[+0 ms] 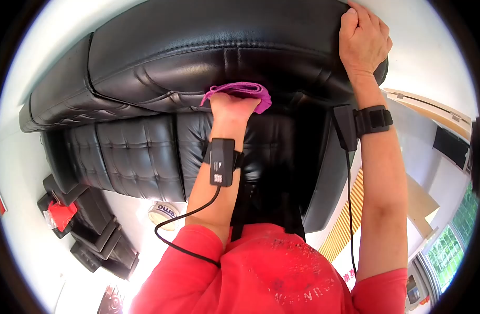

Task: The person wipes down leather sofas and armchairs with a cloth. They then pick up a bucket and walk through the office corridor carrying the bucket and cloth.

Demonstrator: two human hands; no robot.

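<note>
My left hand is closed on a folded purple cloth. It presses the cloth against the front of the black leather sofa's backrest, low down near the seat. Most of those fingers are hidden by the cloth and the wrist. At the upper right, my right hand grips the end of the backrest, its fingers curled over the edge. The tufted seat cushions lie below the backrest. A black strapped device sits on each forearm, with a cable running down from it.
A black armrest stands to the right of the seat. At the far left are another black sofa and a red bag. A round white tub is on the floor. A window shows at the lower right.
</note>
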